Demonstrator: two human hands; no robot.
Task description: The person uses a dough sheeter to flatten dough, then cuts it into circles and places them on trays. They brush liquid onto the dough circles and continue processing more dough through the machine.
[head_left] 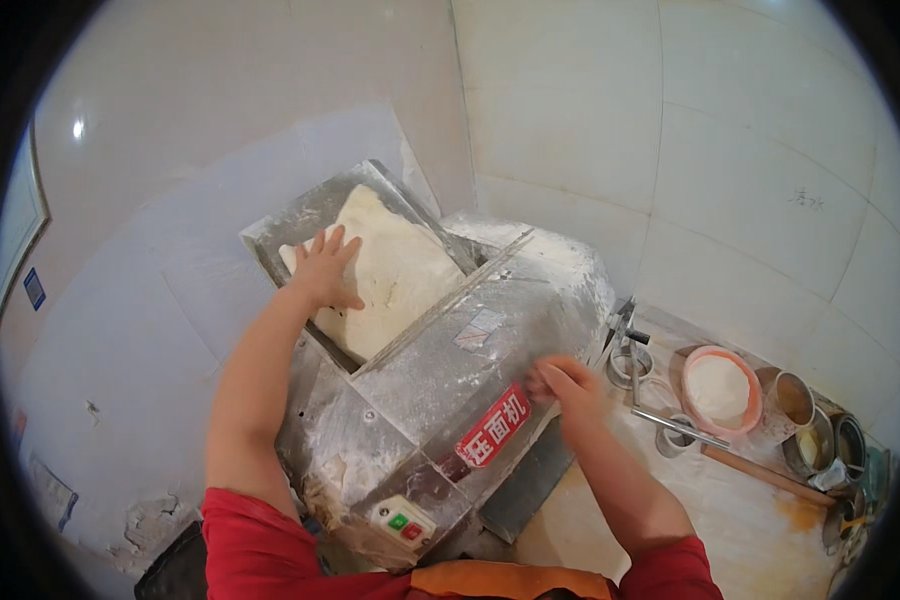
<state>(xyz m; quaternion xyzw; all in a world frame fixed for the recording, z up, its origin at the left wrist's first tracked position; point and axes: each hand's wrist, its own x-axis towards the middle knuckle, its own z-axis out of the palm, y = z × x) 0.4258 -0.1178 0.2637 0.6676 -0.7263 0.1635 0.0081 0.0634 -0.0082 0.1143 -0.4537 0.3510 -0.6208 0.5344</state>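
A thick pale sheet of dough (pixel 400 265) lies in the slanted metal feed tray of a floury dough-pressing machine (pixel 500 310). My left hand (pixel 328 270) rests on the dough's left part, open, its fingers spread. Over the machine's front, at the upper end of a red label (pixel 493 425), is my right hand (pixel 567 388). Its fingers are curled closed and slightly blurred; whatever they may hold is hidden.
Green and red buttons (pixel 405 523) sit on the machine's near end. A metal crank handle (pixel 680 428) sticks out at its right. On the table beyond stand a pink bowl of flour (pixel 720 390), several metal containers (pixel 810 445) and a wooden rolling pin (pixel 765 475). Walls close in behind.
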